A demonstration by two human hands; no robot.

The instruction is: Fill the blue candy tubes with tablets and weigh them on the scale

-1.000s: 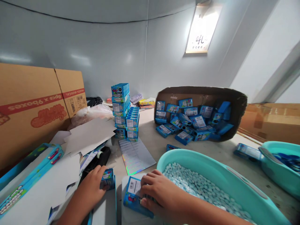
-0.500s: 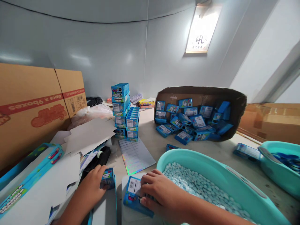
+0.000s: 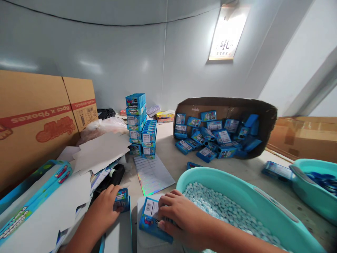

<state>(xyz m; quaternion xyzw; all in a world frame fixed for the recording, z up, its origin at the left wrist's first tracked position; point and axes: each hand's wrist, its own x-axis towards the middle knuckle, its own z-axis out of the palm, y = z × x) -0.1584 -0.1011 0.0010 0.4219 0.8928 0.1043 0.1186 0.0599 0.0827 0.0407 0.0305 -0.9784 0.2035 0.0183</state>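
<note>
My left hand [image 3: 105,203] is closed around a small blue candy box [image 3: 121,200] at the far end of a long, open-topped carton [image 3: 118,233]. My right hand [image 3: 181,214] grips another blue candy box [image 3: 151,223], its fingers over the printed top and its thumb along the near side. That box rests on a flat white platform [image 3: 141,242]. Just right of this hand stands a turquoise tub [image 3: 226,177] holding many pale blue candies [image 3: 218,203]. My right forearm crosses over the tub's near part.
Blue boxes are stacked [image 3: 135,121] at the back centre. A tipped cardboard box [image 3: 226,105] spills more of them. Flat card sheets [image 3: 102,149] and a large carton [image 3: 34,116] take up the left. A second turquoise tub [image 3: 310,196] with dark blue pieces stands right.
</note>
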